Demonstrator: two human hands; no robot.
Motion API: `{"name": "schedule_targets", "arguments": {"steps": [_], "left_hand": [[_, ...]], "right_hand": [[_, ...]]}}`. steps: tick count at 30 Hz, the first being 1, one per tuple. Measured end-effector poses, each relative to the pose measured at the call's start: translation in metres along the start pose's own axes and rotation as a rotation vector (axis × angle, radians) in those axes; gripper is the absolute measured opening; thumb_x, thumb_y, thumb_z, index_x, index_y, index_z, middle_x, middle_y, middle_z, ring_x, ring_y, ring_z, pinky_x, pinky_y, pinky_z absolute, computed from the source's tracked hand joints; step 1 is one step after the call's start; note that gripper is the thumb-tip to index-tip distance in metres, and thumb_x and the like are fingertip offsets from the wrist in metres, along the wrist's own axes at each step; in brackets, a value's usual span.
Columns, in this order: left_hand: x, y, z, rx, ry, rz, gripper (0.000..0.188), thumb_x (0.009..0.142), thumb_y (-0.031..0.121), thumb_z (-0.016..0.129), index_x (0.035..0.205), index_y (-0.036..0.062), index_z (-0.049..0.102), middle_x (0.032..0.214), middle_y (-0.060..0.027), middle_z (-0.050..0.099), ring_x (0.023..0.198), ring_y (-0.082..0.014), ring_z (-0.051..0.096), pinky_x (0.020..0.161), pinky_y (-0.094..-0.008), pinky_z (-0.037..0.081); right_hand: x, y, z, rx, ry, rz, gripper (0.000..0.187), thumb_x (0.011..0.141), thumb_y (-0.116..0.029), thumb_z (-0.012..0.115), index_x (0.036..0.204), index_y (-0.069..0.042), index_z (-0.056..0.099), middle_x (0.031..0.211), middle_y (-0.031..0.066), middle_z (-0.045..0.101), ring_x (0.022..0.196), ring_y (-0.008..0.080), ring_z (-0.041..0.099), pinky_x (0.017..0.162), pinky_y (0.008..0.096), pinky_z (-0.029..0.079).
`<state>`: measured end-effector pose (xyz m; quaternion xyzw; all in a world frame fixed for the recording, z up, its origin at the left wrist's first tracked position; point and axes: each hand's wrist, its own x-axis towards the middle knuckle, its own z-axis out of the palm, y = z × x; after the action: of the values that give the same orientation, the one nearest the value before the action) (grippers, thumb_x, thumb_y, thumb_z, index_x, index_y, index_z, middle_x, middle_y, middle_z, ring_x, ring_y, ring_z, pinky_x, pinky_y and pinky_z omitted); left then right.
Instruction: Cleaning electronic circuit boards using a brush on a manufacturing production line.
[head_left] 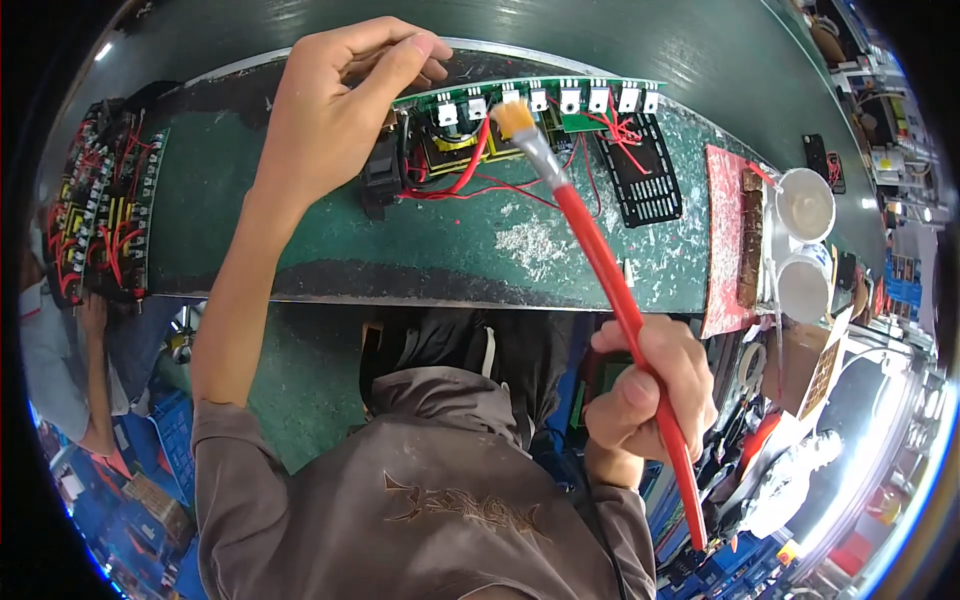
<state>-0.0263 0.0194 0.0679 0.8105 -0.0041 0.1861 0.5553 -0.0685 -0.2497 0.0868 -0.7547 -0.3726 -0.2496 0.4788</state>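
Observation:
My left hand (335, 105) grips the left end of a green circuit board (575, 118) that stands tilted on the green worktable (300, 215). The board carries a row of silver-tabbed components, red wires and a black heat sink. My right hand (645, 390) holds a long red-handled brush (610, 290) near my body. Its pale bristles (513, 117) touch the row of components near the board's top edge.
A stack of similar wired boards (100, 215) lies at the table's left end. A red-stained block (730, 240) and two white cups (805, 245) sit to the right. White residue (535, 243) speckles the tabletop. Another person's arm (90, 380) shows at lower left.

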Motion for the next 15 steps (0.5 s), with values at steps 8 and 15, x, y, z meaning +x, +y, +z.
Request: {"name": "schedule_targets", "arguments": {"steps": [8, 15], "left_hand": [[0.000, -0.004, 0.000, -0.047, 0.024, -0.041, 0.023, 0.093, 0.018, 0.055, 0.098, -0.0017, 0.067, 0.085, -0.0075, 0.068, 0.082, -0.0123, 0.065, 0.071, -0.0225, 0.049], [0.001, -0.006, -0.002, -0.014, 0.020, 0.006, 0.026, 0.094, 0.021, 0.054, 0.097, -0.0015, 0.067, 0.083, -0.0069, 0.068, 0.081, -0.0115, 0.064, 0.068, -0.0216, 0.048]], "right_hand": [[0.001, 0.003, 0.000, 0.040, 0.004, 0.140, 0.033, 0.094, -0.025, 0.052, 0.095, 0.007, 0.057, 0.064, 0.0158, 0.061, 0.054, 0.0202, 0.059, 0.050, 0.0278, 0.046], [0.013, 0.017, 0.000, 0.052, 0.038, 0.218, 0.017, 0.088, -0.005, 0.053, 0.097, 0.009, 0.059, 0.068, 0.0168, 0.063, 0.055, 0.0204, 0.061, 0.052, 0.0290, 0.050]]}}
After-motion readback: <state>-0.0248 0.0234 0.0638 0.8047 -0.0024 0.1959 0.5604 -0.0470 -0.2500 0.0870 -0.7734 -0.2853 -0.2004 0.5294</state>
